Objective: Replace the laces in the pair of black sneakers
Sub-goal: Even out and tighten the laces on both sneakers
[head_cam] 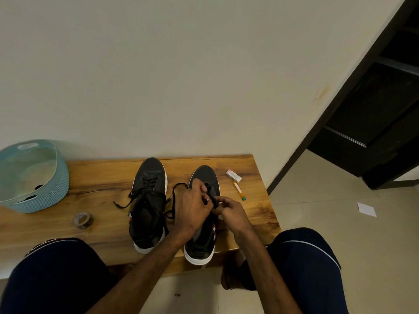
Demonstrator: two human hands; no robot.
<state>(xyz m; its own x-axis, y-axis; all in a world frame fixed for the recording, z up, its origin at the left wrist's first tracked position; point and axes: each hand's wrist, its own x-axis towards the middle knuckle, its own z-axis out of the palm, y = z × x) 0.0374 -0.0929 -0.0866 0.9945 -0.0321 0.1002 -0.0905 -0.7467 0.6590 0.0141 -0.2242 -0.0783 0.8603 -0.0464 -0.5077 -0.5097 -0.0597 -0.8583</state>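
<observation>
**Shoe two in the works — job not done yet**

Both black shoes sit on the wood bench (95,177), toes to 12 o'clock. The laced sneaker (148,214) lies at 9 o'clock from the hands. Its lace (145,184) crosses the holes near the toe, but the ends hang loose and there is no bow.

The second sneaker (205,175) is right under the hands. The left hand (192,207) is curled over the holes and seems to pinch the black lace (173,198). The right hand (231,211) pinches the lace tip w/ thumb and finger, just by the left hand. A big loop of that lace sticks out toward 10 o'clock, btwn the two shoes.

My guess: about halfway, maybe less. I can't tell if these laces are old or new, or if the lace is going in or coming out. Still to do: finish shoe two, then pull both tight and tie.

Other stuff: a blue basket (54,191) at 9 o'clock on the bench, a tape roll (82,220) at 8, a small box (234,176) and an orange stick (239,191) at 2.
</observation>
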